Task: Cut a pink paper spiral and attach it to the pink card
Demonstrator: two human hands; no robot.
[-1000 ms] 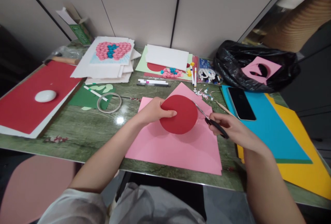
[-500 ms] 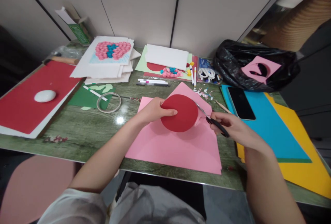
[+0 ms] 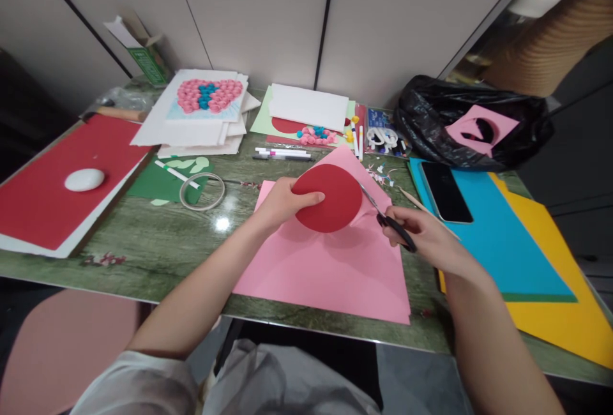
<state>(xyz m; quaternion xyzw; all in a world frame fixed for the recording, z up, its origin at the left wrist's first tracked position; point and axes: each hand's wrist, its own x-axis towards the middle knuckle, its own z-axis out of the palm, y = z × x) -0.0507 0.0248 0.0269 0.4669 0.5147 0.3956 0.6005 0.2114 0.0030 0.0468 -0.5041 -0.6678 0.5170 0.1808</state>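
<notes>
- red disc (image 3: 329, 201) sits a bit farther from the body and more left than half a second ago, scissors (image 3: 403, 237) shifted left too
- left hand (image 3: 281, 201) has its left edge pinched, thumb on top, can't see the fingers under
- right hand (image 3: 425, 235) grips the scissors' handles, blades slanting away-left, just by the disc's right edge
- disc lies between both grips, nearer the left one, over pink paper (image 3: 325, 281)

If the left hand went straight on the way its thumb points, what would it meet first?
Most likely the scissors in the right hand: the left hand points its thumb across the red circle it grips, toward them. Depth there is hard to judge.
</notes>
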